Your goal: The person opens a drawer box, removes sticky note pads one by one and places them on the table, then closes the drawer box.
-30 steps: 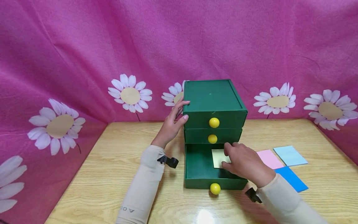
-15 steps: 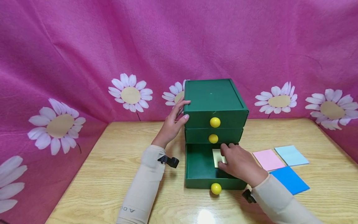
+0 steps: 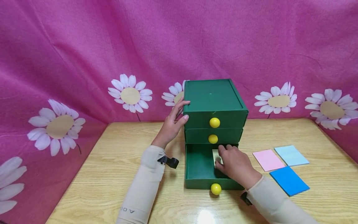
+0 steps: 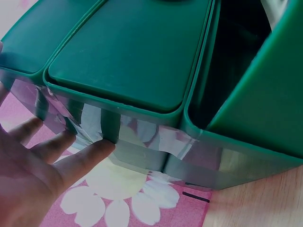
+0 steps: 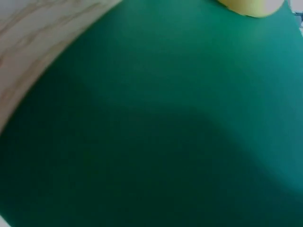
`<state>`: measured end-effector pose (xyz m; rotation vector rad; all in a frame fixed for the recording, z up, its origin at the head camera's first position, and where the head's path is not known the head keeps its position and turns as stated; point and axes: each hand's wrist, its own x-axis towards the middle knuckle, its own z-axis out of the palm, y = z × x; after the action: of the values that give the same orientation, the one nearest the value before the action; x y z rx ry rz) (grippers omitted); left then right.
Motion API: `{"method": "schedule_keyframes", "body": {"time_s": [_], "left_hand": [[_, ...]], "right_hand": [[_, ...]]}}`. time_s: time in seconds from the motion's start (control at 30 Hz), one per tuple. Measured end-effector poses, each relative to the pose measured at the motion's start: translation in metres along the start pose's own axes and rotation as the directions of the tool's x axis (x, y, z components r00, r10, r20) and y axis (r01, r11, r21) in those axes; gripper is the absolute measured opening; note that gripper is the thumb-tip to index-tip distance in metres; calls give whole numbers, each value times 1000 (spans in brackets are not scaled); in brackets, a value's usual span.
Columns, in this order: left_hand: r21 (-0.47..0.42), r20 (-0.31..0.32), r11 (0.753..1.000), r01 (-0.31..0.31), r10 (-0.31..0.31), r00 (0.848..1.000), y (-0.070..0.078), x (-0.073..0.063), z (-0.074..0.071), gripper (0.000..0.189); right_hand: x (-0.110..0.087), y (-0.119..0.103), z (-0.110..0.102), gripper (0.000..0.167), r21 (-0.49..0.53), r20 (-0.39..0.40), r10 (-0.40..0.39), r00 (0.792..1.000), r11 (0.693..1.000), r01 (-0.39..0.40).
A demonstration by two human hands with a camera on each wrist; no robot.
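Note:
A green drawer cabinet (image 3: pixel 211 95) with round yellow knobs stands on the table, its bottom drawer (image 3: pixel 199 183) pulled out. My left hand (image 3: pixel 172 124) rests against the cabinet's left side, thumb at the front edge; in the left wrist view its extended fingers (image 4: pixel 87 158) touch the clear side wall. Inside the bottom drawer lies a pale yellow sticky note pad (image 3: pixel 215 155). My right hand (image 3: pixel 237 163) reaches over it, curled fingers at its far edge and thumb at its near edge, hiding its right part. The right wrist view shows only the drawer front (image 5: pixel 156 85) and its yellow knob (image 5: pixel 255 5).
Right of the cabinet lie a pink sticky note pad (image 3: pixel 268 160), a light blue one (image 3: pixel 291 155) and a blue one (image 3: pixel 290 181). The upper drawers (image 3: pixel 195 136) are closed. A magenta cloth (image 3: pixel 167 40) with white daisies hangs behind the wooden table (image 3: pixel 112 174).
My right hand has moved left across the yellow pad, covering more of it; the pad stays in place. The pink and blue pads show more fully. My left hand has not moved.

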<state>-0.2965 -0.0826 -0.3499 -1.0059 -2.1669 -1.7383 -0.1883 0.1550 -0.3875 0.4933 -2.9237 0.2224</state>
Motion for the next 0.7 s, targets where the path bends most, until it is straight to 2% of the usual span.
{"method": "schedule_keyframes", "body": {"time_s": [0.2, 0.43, 0.57, 0.63, 0.7], "left_hand": [[10, 5, 1000, 22, -22, 1000, 5, 0, 0, 48], [2, 21, 999, 42, -42, 999, 41, -6, -1, 49], [7, 22, 999, 44, -44, 999, 44, -6, -1, 49], [5, 21, 999, 42, -42, 999, 41, -6, -1, 49], [-2, 19, 999, 37, -37, 999, 33, -5, -1, 49]], "right_hand": [[3, 1, 9, 24, -5, -3, 9, 1000, 1000, -9], [5, 1, 11, 34, -35, 49, 46, 998, 998, -45], [6, -1, 12, 38, -56, 86, 64, 994, 997, -59], [5, -1, 12, 37, -59, 93, 62, 994, 997, -57], [5, -1, 12, 35, -59, 93, 49, 994, 997, -43]]}}
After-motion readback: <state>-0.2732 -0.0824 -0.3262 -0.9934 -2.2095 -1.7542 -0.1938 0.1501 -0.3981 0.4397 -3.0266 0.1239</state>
